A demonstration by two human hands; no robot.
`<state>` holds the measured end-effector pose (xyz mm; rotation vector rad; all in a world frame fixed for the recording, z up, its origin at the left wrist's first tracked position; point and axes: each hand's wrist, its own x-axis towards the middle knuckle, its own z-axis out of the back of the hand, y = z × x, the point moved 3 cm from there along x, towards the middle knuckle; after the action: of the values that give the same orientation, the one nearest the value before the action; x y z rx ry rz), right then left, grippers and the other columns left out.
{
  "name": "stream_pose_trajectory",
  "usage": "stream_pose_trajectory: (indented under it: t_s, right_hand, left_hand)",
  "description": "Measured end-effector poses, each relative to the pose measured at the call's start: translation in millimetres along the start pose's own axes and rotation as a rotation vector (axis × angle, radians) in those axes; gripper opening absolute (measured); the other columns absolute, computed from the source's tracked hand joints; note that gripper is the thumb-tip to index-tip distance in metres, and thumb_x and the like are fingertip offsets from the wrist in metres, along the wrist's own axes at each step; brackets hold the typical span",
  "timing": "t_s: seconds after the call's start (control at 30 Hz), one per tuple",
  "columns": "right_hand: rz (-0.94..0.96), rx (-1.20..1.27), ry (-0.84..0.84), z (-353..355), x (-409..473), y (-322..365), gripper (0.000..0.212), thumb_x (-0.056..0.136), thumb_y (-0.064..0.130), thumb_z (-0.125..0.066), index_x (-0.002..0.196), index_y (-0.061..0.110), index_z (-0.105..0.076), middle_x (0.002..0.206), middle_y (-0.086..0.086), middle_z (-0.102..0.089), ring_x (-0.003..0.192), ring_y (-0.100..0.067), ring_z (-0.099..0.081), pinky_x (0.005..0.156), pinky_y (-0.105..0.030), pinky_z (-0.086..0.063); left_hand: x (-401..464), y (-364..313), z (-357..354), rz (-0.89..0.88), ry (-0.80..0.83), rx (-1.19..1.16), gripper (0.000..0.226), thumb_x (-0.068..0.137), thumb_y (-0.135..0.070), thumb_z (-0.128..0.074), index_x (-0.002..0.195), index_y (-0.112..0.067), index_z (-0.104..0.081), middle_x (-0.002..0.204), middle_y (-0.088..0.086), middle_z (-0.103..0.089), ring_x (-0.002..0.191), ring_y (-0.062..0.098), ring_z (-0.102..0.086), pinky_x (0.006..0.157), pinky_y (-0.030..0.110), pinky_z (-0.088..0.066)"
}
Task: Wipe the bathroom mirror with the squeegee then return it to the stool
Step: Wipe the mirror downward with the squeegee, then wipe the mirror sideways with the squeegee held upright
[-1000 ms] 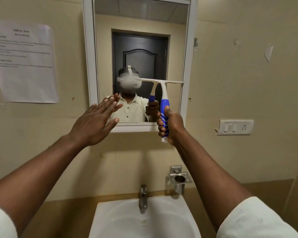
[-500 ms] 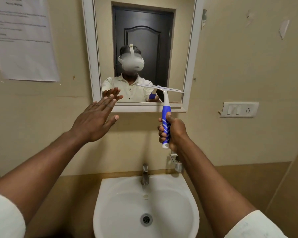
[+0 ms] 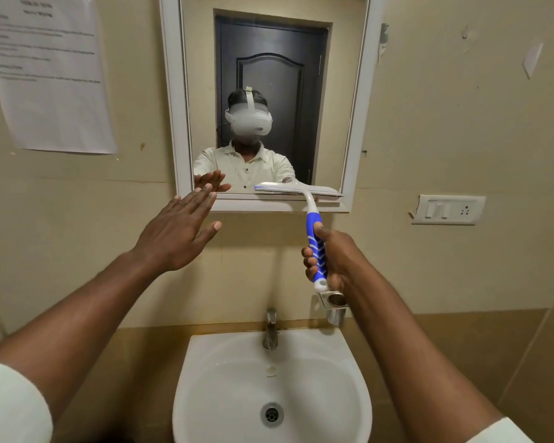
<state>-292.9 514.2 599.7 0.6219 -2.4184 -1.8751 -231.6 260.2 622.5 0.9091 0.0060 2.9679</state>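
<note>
A white-framed mirror (image 3: 355,100) hangs on the beige wall above the sink. My right hand (image 3: 331,257) grips the blue and white handle of the squeegee (image 3: 314,231). Its white blade lies across the mirror's bottom right edge, against the lower frame. My left hand (image 3: 176,235) is held up flat with straight fingers, its fingertips near the mirror's lower left corner, holding nothing. The stool is out of view.
A white sink (image 3: 205,378) with a metal tap (image 3: 271,327) sits below my arms. A chrome cup holder (image 3: 335,305) is fixed to the wall under my right hand. A switch plate (image 3: 448,210) is at the right, a paper notice (image 3: 48,75) at the left.
My right hand has drawn the squeegee down the mirror's right side from mid-height to the bottom frame. My left hand stays raised and flat. The view has tilted down.
</note>
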Motion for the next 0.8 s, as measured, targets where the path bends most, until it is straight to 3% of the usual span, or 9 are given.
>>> stream_pose_trajectory:
  t_s: [0.3,0.4,0.6,0.67,0.8]
  right_hand:
    - [0.044,-0.085,-0.072,-3,-9,8,0.033,0.096,0.036,-0.049,0.085,0.005,-0.051,0.058,-0.007,-0.049,0.043,-0.015,-0.043,0.041,-0.021,-0.038]
    - [0.145,-0.12,-0.057,-8,-10,11,0.026,0.094,0.032,-0.054,0.084,0.009,-0.047,0.057,-0.007,-0.045,0.038,-0.014,-0.039,0.037,-0.019,-0.033]
    - [0.558,-0.42,-0.049,-36,-17,72,0.024,0.089,0.025,-0.06,0.101,0.012,-0.043,0.068,-0.006,-0.056,0.04,-0.014,-0.049,0.039,-0.022,-0.035]
    - [0.795,-0.703,-0.163,-53,-19,117,0.021,0.088,0.028,-0.061,0.097,0.015,-0.047,0.078,-0.003,-0.06,0.052,-0.014,-0.055,0.047,-0.024,-0.038]
    - [1.294,-1.197,-0.389,-97,-33,210,0.023,0.087,0.023,-0.06,0.108,0.018,-0.053,0.085,-0.003,-0.058,0.063,-0.011,-0.051,0.054,-0.024,-0.036]
  left_hand:
    - [0,0,3,-0.01,-0.036,0.001,0.065,0.094,-0.051,-0.021,0.149,-0.022,-0.005,0.159,-0.007,0.001,0.144,0.004,0.002,0.117,0.028,-0.001]
    - [3,4,12,-0.004,-0.059,-0.01,0.065,0.093,-0.052,-0.02,0.149,-0.023,-0.006,0.158,-0.008,0.001,0.144,0.004,0.002,0.118,0.03,-0.002]
    - [27,21,53,0.009,-0.196,0.047,0.064,0.094,-0.053,-0.02,0.148,-0.027,0.001,0.153,-0.016,0.011,0.145,0.004,0.002,0.116,0.028,-0.002]
    - [40,27,77,0.019,-0.26,0.092,0.065,0.092,-0.058,-0.013,0.148,-0.028,0.002,0.153,-0.016,0.012,0.144,0.004,0.005,0.117,0.029,-0.004]
    - [74,35,137,0.05,-0.385,0.158,0.066,0.092,-0.06,-0.008,0.148,-0.026,0.0,0.157,-0.009,0.006,0.144,0.006,0.004,0.118,0.03,-0.004]
